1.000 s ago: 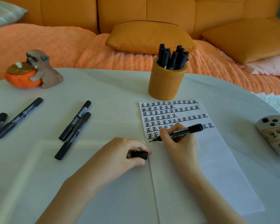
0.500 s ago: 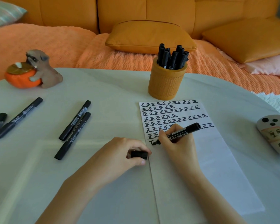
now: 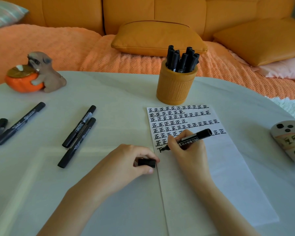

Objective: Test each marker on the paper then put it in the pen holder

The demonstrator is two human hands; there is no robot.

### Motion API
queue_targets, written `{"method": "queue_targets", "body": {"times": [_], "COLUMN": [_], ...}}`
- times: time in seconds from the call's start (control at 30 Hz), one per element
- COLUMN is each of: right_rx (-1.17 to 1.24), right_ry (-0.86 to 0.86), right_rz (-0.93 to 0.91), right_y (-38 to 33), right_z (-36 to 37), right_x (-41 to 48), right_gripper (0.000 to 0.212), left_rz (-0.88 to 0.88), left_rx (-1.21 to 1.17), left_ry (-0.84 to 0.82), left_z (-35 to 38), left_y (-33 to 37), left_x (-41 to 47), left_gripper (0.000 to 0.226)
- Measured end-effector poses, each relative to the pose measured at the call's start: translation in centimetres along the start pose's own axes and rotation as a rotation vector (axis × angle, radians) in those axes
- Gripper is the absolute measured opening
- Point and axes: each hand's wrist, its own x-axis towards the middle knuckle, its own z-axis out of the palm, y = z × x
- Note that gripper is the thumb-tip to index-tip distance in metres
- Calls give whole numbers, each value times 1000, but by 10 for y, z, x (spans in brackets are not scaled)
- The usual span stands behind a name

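The marker is gripped in the right hand's curled fingers, its tip touching the paper below the written rows. Just left of it, the left hand pinches the cap. The holder stands beyond the right hand. Spare markers lie farther left on the bench.

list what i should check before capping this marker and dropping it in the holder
1. Test mark done: not ok, the marker touches the paper, last character only part drawn.
2. Cap at hand: ok, left hand pinches the cap.
3. Grip on marker: ok, right hand holds it like a pen.
4. Pen holder upright: ok, just beyond the paper.
5. Room in holder: cannot tell, many markers already stand in it.
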Motion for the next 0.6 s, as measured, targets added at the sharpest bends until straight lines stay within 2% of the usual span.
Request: {"method": "queue_targets", "body": {"times": [0.6], "right_rx": [43], "right_ry": [-34], "right_rz": [16], "right_y": [-1], "right_z": [-1], "right_x": [-1], "right_gripper": [28], "left_rz": [6], "left_rx": [-18], "left_ry": [-6], "left_z": [1], "left_y": [-2], "left_x": [1], "left_gripper": [22]}}
